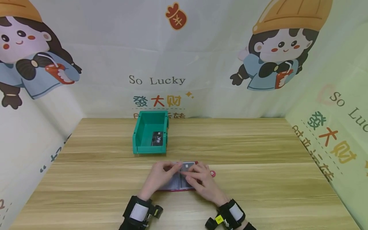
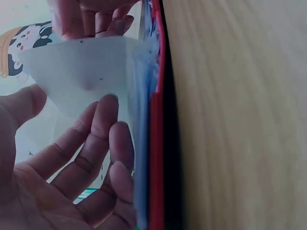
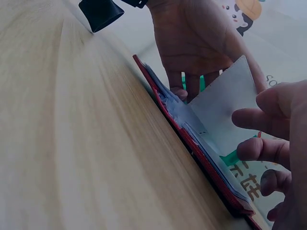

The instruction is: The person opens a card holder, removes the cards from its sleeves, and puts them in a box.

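A red card holder [image 1: 175,190] lies spread on the table, its clear plastic sleeves showing. One translucent sleeve page [image 2: 79,67] stands raised between the hands. My left hand [image 1: 161,174] holds this page at its edge, thumb at one corner and bent fingers [image 2: 100,124] along its face. From the other side, my right hand [image 1: 202,182] reaches over the holder with loosely bent fingers; its index fingertip [image 3: 237,117] is right at the raised page. A grey card [image 1: 187,165] with a pale square shows on the right-hand side of the holder, partly hidden by the fingers.
Behind the holder, slightly left, stands a green plastic bin [image 1: 135,140] with a black card marked Vip [image 1: 157,138] inside. A round pink-red tab [image 1: 213,173] sticks out beside the right hand. Printed cloth [image 1: 212,64] borders the wooden table [image 1: 258,159].
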Demonstrator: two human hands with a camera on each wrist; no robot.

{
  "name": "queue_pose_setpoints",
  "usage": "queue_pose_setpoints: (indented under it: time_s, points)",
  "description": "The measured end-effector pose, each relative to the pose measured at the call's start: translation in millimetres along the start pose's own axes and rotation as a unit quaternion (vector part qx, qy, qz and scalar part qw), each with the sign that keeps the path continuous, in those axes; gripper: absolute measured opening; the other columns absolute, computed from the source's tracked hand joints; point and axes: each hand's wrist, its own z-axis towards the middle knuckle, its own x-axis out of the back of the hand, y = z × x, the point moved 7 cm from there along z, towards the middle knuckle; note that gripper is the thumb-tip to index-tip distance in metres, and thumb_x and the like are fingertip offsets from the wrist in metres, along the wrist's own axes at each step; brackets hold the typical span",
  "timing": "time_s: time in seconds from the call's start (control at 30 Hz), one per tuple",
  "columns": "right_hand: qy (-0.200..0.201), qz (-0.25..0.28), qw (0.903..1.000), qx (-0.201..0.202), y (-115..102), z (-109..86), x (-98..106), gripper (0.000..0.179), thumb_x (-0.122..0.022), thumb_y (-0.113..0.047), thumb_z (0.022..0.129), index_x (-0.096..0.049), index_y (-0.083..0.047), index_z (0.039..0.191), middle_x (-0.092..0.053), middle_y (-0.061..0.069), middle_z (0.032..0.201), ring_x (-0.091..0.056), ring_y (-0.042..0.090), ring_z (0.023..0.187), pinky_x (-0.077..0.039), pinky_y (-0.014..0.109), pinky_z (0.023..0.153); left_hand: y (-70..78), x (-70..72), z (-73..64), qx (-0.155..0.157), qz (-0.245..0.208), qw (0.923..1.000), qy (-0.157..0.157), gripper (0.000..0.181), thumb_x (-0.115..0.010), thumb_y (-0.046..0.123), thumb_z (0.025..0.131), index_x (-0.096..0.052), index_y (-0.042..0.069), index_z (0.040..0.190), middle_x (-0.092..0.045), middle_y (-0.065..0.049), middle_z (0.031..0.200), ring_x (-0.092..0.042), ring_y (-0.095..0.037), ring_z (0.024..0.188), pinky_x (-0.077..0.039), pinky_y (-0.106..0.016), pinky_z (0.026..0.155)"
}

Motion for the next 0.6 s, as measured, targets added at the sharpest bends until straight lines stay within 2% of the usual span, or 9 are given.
queue_pose_setpoints:
  time_s: [0.17, 0.27, 0.33, 0.47, 0.53, 0.6]
  points:
    - [-0.044, -0.016, 0.9983, -0.034, 2, 0.5, -5, 0.026, -0.063, -0.014, 0.102, -0.079, -0.012, 0.123, -0.064, -0.002, 0.101, -0.044, 0.011, 0.096, -0.03, 0.035, 0.089, -1.9, 11.6, -3.1, 0.001, 0.002, 0.9999, 0.013, 0.022, -0.069, 0.017, 0.1, -0.082, 0.001, 0.106, -0.079, -0.01, 0.095, -0.06, -0.014, 0.078, -0.048, -0.03, 0.068]
    - [-0.058, -0.033, 0.9967, -0.047, 3, 0.3, -8, 0.027, -0.064, -0.016, 0.102, -0.078, -0.014, 0.125, -0.063, -0.002, 0.103, -0.044, 0.012, 0.097, -0.03, 0.036, 0.09, -5.1, 19.6, -4.2, 0.008, 0.011, 0.9997, 0.018, 0.018, -0.07, 0.012, 0.098, -0.082, 0.0, 0.102, -0.077, -0.011, 0.092, -0.055, -0.014, 0.074, -0.043, -0.028, 0.064]
    - [-0.047, -0.052, 0.9966, -0.043, 3, 0.3, -7, 0.027, -0.068, -0.014, 0.1, -0.079, -0.012, 0.124, -0.063, -0.001, 0.102, -0.047, 0.013, 0.098, -0.031, 0.035, 0.088, -7.0, 24.6, -5.0, 0.016, 0.029, 0.9992, 0.021, 0.015, -0.072, 0.011, 0.096, -0.083, 0.0, 0.098, -0.077, -0.01, 0.091, -0.054, -0.014, 0.073, -0.043, -0.028, 0.064]
    - [0.009, -0.107, 0.9934, -0.039, 4, -0.2, 1, 0.026, -0.077, -0.01, 0.092, -0.081, -0.009, 0.118, -0.063, -0.001, 0.096, -0.054, 0.015, 0.094, -0.035, 0.033, 0.083, -11.2, 31.6, -6.3, 0.042, 0.06, 0.9969, 0.03, 0.01, -0.077, 0.009, 0.093, -0.081, 0.0, 0.092, -0.075, -0.009, 0.085, -0.057, -0.015, 0.072, -0.045, -0.028, 0.062]
    - [0.03, -0.127, 0.99, -0.053, 7, -0.7, 5, 0.027, -0.08, -0.011, 0.09, -0.081, -0.008, 0.117, -0.063, 0.0, 0.094, -0.055, 0.015, 0.091, -0.036, 0.033, 0.082, -13.6, 33.0, -7.2, 0.057, 0.066, 0.9956, 0.035, 0.01, -0.078, 0.008, 0.092, -0.08, -0.001, 0.093, -0.072, -0.008, 0.08, -0.057, -0.015, 0.07, -0.046, -0.028, 0.061]
    - [0.034, -0.136, 0.9872, -0.076, 11, -1.1, 8, 0.03, -0.081, -0.013, 0.088, -0.08, -0.007, 0.118, -0.065, 0.001, 0.094, -0.055, 0.016, 0.09, -0.037, 0.035, 0.083, -15.2, 33.8, -8.0, 0.065, 0.07, 0.9945, 0.041, 0.014, -0.079, 0.007, 0.091, -0.077, -0.004, 0.099, -0.067, -0.007, 0.076, -0.056, -0.016, 0.068, -0.044, -0.028, 0.06]
